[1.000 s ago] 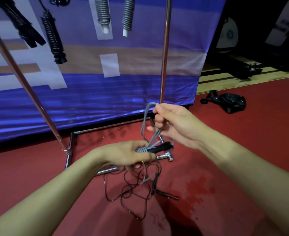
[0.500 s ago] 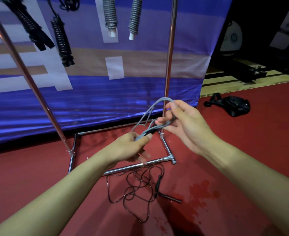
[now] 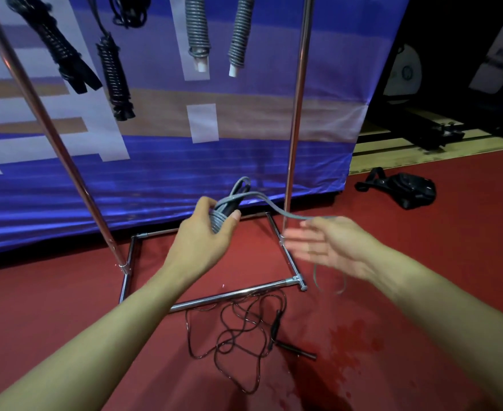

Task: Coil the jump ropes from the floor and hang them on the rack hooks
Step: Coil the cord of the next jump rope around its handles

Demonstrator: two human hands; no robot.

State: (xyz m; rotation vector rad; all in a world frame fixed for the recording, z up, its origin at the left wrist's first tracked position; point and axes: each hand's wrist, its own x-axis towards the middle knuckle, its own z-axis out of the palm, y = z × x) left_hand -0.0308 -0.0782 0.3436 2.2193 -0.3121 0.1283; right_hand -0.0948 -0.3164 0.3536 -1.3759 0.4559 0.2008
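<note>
While coiled black jump ropes (image 3: 113, 72) and grey ones (image 3: 196, 28) already hang on the chrome rack (image 3: 296, 114), the left hand (image 3: 202, 244) now clamps the grey rope bundle (image 3: 219, 216), several turns wound on since a second ago. Rightward, the blurred right hand (image 3: 330, 247) is open, the loose grey tail (image 3: 291, 215) draped over it. This coil looks nearly finished; a tangled thin black rope (image 3: 238, 330) waits on the red floor (image 3: 422, 292).

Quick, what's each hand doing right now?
Left hand: grips the grey rope bundle.
Right hand: open, blurred; rope strand runs across the fingers.
</note>
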